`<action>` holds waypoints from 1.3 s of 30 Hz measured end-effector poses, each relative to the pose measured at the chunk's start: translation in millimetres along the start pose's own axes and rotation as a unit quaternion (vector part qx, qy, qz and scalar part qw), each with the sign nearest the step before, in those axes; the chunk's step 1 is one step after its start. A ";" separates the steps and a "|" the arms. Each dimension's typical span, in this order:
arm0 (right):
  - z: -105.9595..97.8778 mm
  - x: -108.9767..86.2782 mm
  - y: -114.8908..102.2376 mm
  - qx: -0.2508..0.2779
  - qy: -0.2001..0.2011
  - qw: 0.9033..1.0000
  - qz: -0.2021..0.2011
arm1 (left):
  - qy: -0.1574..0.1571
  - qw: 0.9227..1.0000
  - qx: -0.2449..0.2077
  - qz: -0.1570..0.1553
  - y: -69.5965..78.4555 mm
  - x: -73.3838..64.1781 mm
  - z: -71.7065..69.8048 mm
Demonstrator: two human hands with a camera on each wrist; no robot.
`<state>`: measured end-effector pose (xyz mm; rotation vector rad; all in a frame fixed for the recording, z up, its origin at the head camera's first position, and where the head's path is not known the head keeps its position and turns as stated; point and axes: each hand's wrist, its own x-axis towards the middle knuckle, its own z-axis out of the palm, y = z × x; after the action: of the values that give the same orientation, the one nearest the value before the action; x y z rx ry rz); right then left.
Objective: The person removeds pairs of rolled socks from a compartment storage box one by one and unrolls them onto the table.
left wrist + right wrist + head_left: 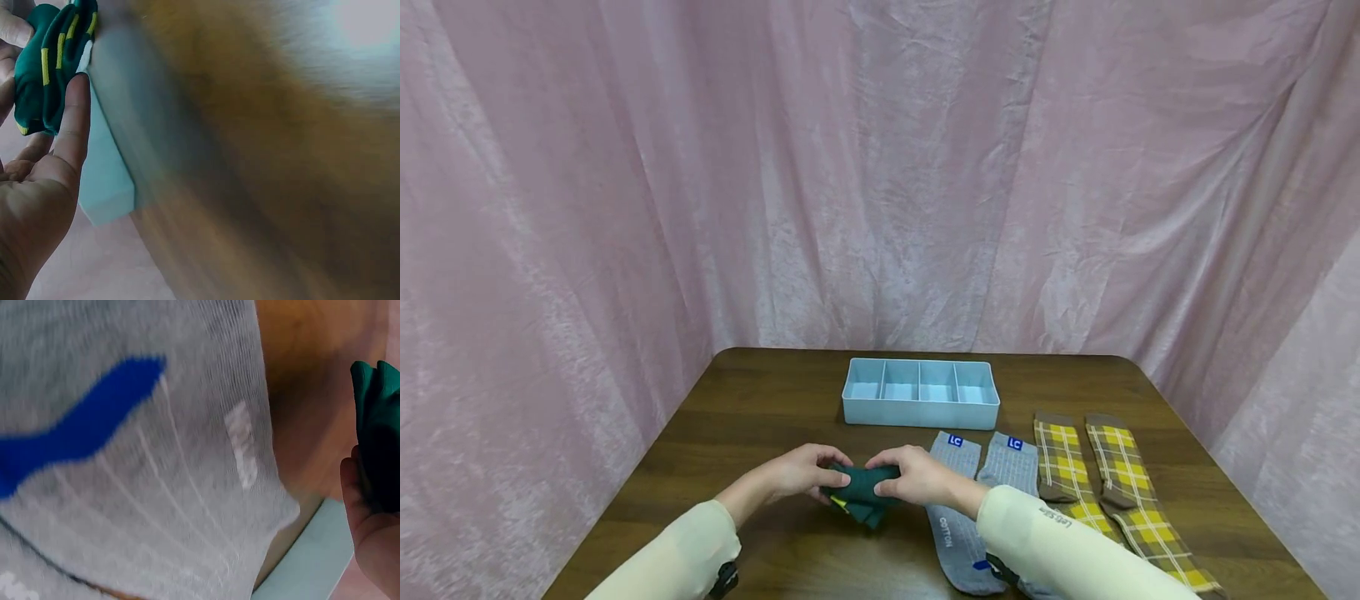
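A folded bundle of dark green socks [867, 486] with yellow stripes is held above the near middle of the table. My left hand [805, 472] grips its left side, thumb on top. From the other side my right hand [919, 477] pinches the bundle between thumb and fingers. In the left wrist view the green socks [37, 75] show several folded layers with yellow dashes, and a left fingertip touches their edge. Only part of the green socks [378, 419] shows in the right wrist view, resting against the right hand [381, 544].
A light blue box [921, 414] with several compartments stands toward the table's back. Two grey socks [958, 542] with blue labels lie under and beside the right forearm. Further right lie two yellow plaid socks [1123, 467]. A pink curtain [880, 183] hangs behind the wooden table [760, 400].
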<state>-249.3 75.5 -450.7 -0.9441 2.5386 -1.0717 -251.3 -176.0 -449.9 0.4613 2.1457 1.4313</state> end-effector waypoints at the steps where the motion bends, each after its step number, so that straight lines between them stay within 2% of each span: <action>1: 2.7 -0.1 -0.9 -0.001 -0.003 1.000 0.001 | -0.003 1.000 -0.003 -0.002 -1.4 -3.1 0.4; 8: 17.9 -3.8 -4.8 -0.009 -0.025 1.000 0.006 | -0.015 1.000 0.003 -0.016 -11.7 -15.3 4.8; 13: 27.2 -7.3 -3.7 -0.086 -0.028 0.996 -0.018 | -0.012 0.997 0.079 -0.004 -18.2 -17.0 8.5; 16: 30.5 -9.0 -1.7 -0.145 -0.005 0.987 -0.066 | -0.003 0.991 0.131 0.007 -19.1 -16.8 9.1; 20: 31.5 -10.6 0.7 -0.206 0.028 0.968 -0.138 | 0.003 0.986 0.169 0.014 -19.7 -15.9 7.2; 22: 31.8 -10.6 1.6 -0.228 0.030 0.962 -0.149 | 0.005 0.984 0.179 0.017 -20.4 -15.5 6.2; 24: 31.7 -9.9 1.7 -0.239 0.021 0.960 -0.146 | 0.006 0.982 0.187 0.020 -21.2 -15.2 5.5; 30: 28.3 -5.1 -1.3 -0.236 -0.001 0.964 -0.123 | 0.022 0.974 0.224 0.038 -20.0 -18.4 3.0; 36: 25.2 -0.7 -1.9 -0.194 -0.016 0.978 -0.081 | 0.046 0.969 0.235 0.062 -20.8 -21.0 1.8; 39: 24.9 -1.2 -1.2 -0.178 -0.017 0.982 -0.068 | 0.051 0.965 0.243 0.082 -23.0 -19.6 2.3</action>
<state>-237.1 61.7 -467.5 -1.2261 2.7230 -0.6316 -234.0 -193.8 -467.3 0.7720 2.5991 1.0122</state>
